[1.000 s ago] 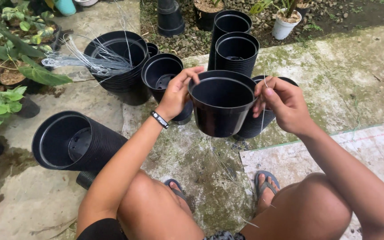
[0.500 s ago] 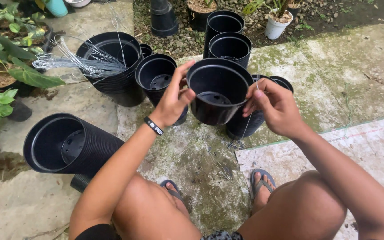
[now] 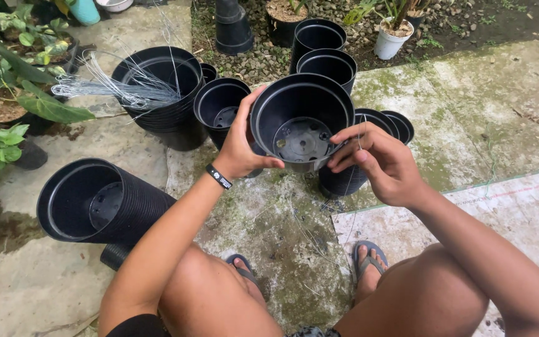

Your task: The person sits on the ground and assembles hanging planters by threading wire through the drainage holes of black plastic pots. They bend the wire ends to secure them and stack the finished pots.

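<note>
I hold a black plastic pot (image 3: 301,122) tilted toward me, its holed bottom showing inside. My left hand (image 3: 241,146) grips the pot's left rim and side; a black band sits on that wrist. My right hand (image 3: 378,162) is at the pot's right rim, fingers pinched on a thin wire (image 3: 361,134) that rises by the rim. Both hands are above my knees and sandalled feet.
A stack of black pots (image 3: 98,203) lies on its side at left. More upright pot stacks (image 3: 219,109) stand behind, one large stack (image 3: 157,87) holding a bundle of thin wires (image 3: 104,87). Leafy potted plants at far left, gravel bed and white pot (image 3: 389,39) at back.
The pot has tipped further toward me, so its bottom now shows. My right hand moved from cupping the pot's side to pinching a wire at the rim.
</note>
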Demonstrator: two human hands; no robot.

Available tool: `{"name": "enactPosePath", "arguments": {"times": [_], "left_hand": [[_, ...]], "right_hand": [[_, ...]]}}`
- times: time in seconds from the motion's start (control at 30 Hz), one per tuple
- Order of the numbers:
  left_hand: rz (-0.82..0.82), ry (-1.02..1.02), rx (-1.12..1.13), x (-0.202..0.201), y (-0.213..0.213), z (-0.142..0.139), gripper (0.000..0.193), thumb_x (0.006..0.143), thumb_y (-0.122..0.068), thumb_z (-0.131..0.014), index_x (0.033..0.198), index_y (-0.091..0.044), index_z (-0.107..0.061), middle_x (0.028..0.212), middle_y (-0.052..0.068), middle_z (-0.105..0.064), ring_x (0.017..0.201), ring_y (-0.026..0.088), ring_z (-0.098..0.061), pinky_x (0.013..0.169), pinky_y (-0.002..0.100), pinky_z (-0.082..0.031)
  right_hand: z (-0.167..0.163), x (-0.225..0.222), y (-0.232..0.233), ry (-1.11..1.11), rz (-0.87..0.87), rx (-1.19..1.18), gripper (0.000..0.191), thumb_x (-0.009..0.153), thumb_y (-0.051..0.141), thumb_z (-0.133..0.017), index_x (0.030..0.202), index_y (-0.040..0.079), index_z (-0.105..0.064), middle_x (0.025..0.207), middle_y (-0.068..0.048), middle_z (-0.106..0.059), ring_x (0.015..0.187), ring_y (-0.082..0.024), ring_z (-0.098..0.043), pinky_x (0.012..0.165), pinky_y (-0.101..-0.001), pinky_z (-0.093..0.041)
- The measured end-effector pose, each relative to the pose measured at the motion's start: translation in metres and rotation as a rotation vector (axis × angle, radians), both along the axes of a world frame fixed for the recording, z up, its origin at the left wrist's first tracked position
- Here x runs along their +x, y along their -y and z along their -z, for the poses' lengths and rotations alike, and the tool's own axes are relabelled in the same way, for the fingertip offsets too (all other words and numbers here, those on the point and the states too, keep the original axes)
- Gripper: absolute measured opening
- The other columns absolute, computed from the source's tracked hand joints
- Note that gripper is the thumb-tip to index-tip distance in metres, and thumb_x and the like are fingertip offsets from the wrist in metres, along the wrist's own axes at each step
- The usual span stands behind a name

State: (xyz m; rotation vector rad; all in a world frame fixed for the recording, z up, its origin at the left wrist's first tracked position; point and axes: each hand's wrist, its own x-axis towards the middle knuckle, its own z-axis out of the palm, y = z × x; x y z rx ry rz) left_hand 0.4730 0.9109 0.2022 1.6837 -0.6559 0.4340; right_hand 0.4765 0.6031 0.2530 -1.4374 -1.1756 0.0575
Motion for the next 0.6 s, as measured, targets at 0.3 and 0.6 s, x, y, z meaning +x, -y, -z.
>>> {"name": "enactPosePath", "arguments": {"times": [0.3, 0.6], "left_hand": [[-0.234, 0.266, 0.149, 0.000, -0.008, -0.001, 0.140, 0.062, -0.067, -0.091, 0.163, -0.005, -0.017, 0.161, 0.021, -0.046, 0.152, 0.032, -0.051, 0.127, 0.045, -0.042], [-0.800, 0.188, 0.074, 0.041, -0.065, 0.042, 0.137, 0.072, -0.053, -0.100, 0.165, -0.003, -0.013, 0.163, 0.026, -0.040, 0.151, 0.037, -0.049, 0.126, 0.046, -0.044]], "right_hand": [[0.010, 0.008, 0.002, 0.064, 0.203, 0.086, 0.029, 0.114, 0.020, -0.046, 0.095, -0.002, -0.043, 0.135, -0.023, -0.048, 0.101, -0.026, -0.071, 0.081, -0.0367, -0.066], [0.019, 0.021, 0.005, 0.014, 0.208, 0.048, 0.022, 0.114, 0.014, -0.043, 0.100, -0.002, -0.043, 0.132, -0.022, -0.051, 0.100, -0.023, -0.070, 0.083, -0.0371, -0.066]]}}
